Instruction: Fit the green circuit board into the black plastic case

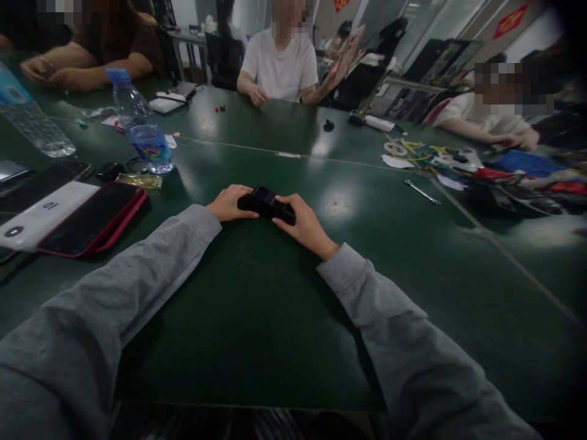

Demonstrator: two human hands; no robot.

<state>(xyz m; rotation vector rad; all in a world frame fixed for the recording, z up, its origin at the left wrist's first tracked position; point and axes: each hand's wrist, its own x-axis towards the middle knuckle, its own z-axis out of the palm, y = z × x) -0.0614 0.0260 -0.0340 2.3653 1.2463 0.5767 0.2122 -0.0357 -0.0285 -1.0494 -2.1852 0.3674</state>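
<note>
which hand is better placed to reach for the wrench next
Right, probably: the right hand is nearer the wrench, though both it and the left hand hold the black device.

leftmost bottle: top cut off | black device: ends partly hidden

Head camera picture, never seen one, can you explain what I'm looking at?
There's no machine: a person's bare left hand and right hand, in long grey fabric sleeves, hold a small black device between them. The one picture comes from a camera worn on that person's head, looking forward and down. On the dark green table, a clear plastic bottle with a blue cap stands to the left; a silver metal wrench and tangled coloured cables lie to the right. Other people sit nearby.
</note>
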